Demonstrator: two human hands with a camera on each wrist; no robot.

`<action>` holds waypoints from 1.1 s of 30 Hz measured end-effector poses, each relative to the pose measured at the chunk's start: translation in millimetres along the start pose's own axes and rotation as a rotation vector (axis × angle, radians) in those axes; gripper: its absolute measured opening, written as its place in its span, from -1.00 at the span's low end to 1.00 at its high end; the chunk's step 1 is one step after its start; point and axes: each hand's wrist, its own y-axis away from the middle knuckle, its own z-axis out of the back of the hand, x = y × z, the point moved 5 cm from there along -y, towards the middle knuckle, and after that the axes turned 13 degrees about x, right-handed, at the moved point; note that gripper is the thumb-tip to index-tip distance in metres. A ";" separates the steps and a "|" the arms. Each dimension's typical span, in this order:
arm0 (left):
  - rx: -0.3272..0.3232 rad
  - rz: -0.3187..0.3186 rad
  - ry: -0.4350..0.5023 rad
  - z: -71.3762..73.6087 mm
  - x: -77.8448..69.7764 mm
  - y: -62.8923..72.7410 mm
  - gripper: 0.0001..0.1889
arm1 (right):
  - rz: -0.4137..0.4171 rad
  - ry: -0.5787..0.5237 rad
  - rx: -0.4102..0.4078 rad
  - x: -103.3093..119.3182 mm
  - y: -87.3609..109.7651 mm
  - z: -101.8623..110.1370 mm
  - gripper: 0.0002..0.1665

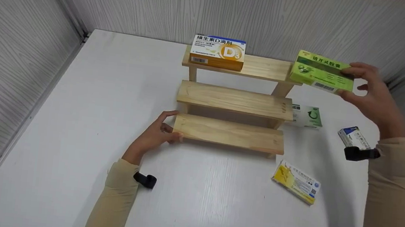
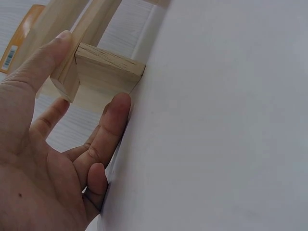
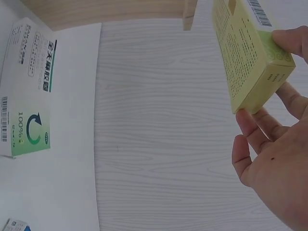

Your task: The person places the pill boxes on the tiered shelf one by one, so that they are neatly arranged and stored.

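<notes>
A three-step wooden rack (image 1: 234,98) stands on the white table. My left hand (image 1: 157,135) grips the left end of its lowest step, thumb on the front edge and a finger at the back, as the left wrist view (image 2: 57,144) also shows from close by. At the top step's right end, my right hand (image 1: 372,92) holds a green medicine box (image 1: 321,72) by its right end, between thumb and fingers. In the right wrist view the box (image 3: 250,57) appears tilted. An orange and white vitamin D box (image 1: 217,52) sits on the top step's left part.
Right of the rack lies a white and green box (image 1: 307,116), partly hidden behind the middle step. A small blue and white box (image 1: 354,137) lies farther right, near the right wrist. In front is a yellow and white box (image 1: 296,181). Grey wood-grain walls (image 1: 183,10) surround the table.
</notes>
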 end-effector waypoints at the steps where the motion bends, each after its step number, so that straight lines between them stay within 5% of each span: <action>1: 0.002 0.001 0.007 -0.2 0.0 0.1 -0.14 | 0.009 -0.006 0.009 1.8 -2.7 -2.3 -0.42; 13: -0.007 -0.003 0.011 0.5 -0.1 0.3 -0.13 | 0.070 -0.058 0.082 26.8 -35.2 -31.2 -0.42; 33: -0.002 0.009 -0.008 0.3 1.4 0.1 -0.15 | 0.050 -0.118 0.203 47.1 -72.9 -61.4 -0.43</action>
